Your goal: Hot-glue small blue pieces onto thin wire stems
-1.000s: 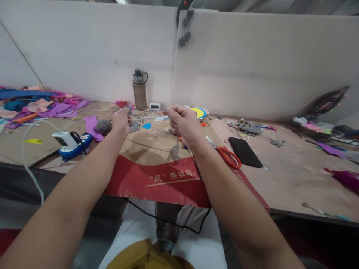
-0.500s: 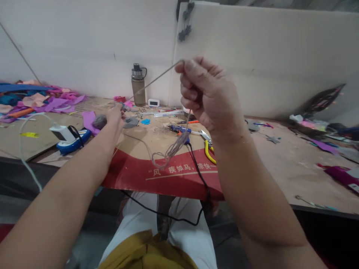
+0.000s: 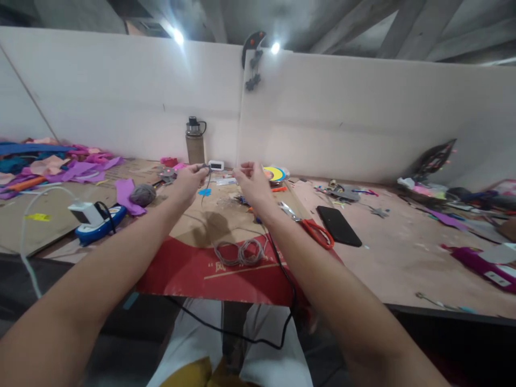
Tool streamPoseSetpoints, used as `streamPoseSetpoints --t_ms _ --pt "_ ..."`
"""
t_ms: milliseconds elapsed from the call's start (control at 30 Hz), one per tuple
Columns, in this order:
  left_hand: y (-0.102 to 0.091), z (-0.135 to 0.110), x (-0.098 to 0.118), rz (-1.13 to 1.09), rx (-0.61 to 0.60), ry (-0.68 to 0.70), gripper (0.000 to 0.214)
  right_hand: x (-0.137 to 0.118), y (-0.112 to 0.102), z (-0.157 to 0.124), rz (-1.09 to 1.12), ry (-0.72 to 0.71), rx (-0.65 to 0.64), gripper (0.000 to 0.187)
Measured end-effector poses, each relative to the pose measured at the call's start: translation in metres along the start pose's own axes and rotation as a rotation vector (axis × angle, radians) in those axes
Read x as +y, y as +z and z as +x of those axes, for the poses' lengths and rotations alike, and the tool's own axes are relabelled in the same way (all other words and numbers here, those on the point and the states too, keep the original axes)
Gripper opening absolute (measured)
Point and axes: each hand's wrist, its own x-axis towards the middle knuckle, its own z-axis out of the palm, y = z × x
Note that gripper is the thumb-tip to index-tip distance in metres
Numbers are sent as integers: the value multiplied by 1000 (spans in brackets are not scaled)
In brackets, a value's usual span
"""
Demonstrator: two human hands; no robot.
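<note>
Both my arms reach out over the cardboard sheet [image 3: 189,226] on the table. My left hand [image 3: 189,180] is closed in a pinch on a grey cord with a small dark piece at its tip. My right hand [image 3: 250,180] is closed too, fingertips pinched on the same thin grey cord, a short gap from the left hand. Loops of loose grey cord [image 3: 241,251] lie on the red band of the cardboard below my hands. A grey yarn ball [image 3: 142,194] rests to the left of my left hand.
Orange-handled scissors [image 3: 312,230] and a black phone [image 3: 338,226] lie to the right. A bottle [image 3: 195,141] stands at the back wall. Felt scraps [image 3: 60,158] pile at the far left, with a white charger on a blue case [image 3: 94,221]. A black cable [image 3: 282,279] hangs off the front edge.
My right hand, raised high with the cord half a second ago, has dropped back down close to my left hand. The cord's slack now lies in loops on the cardboard.
</note>
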Motion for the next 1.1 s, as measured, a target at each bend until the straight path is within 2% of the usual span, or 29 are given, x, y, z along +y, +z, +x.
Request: streamPoseSetpoints --t_ms 67,133,200,267,367,533,833,1100 --pt "7 -11 3 95 -8 99 12 16 22 3 208 75 -40 33" --pt "11 -21 5 127 -10 124 15 28 38 -1 416 127 -120 39" --pt "14 -28 4 126 -20 119 15 33 45 -8 585 169 -212 45" --pt "15 -31 3 134 -33 124 13 34 46 -13 626 199 -238 48" --pt "16 -32 -1 99 -42 130 11 34 40 -13 445 173 -152 43" --pt "16 -32 -6 18 -65 74 9 34 31 -8 158 15 -41 16" --pt "22 -41 2 -241 -189 -205 14 40 28 -11 56 34 -69 27" --pt "19 -39 -5 -250 -181 -293 8 49 29 -9 -24 80 -123 28"
